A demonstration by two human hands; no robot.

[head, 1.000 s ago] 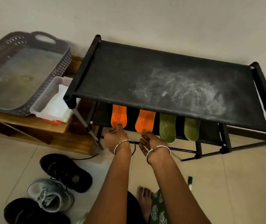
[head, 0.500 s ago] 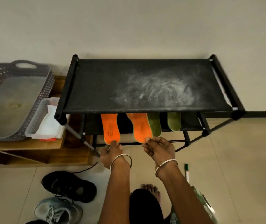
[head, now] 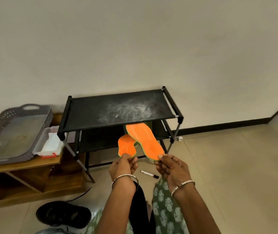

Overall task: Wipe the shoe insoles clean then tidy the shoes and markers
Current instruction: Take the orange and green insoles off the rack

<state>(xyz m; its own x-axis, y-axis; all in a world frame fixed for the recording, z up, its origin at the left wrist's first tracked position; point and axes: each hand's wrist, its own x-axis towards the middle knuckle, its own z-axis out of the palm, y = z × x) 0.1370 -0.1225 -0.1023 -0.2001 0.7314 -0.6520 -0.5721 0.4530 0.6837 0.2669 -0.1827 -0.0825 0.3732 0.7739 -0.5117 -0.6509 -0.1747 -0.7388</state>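
Observation:
I hold two orange insoles in the air in front of the black shoe rack. My left hand pinches the heel of the smaller-looking orange insole. My right hand pinches the end of the longer orange insole, which points up toward the rack. A bit of a green insole shows behind it on the lower shelf. A marker lies on the floor between my hands. A black shoe sits on the floor at the lower left.
A low wooden bench at the left carries a grey basket tray and a clear tub with white wipes. The rack's top shelf has a white dusty smear. A small white object lies by the rack's right leg. Tiled floor stretches to the right.
Both hands have pulled the orange insoles off the lower shelf and lifted them. The view has backed away from the rack and tilted up.

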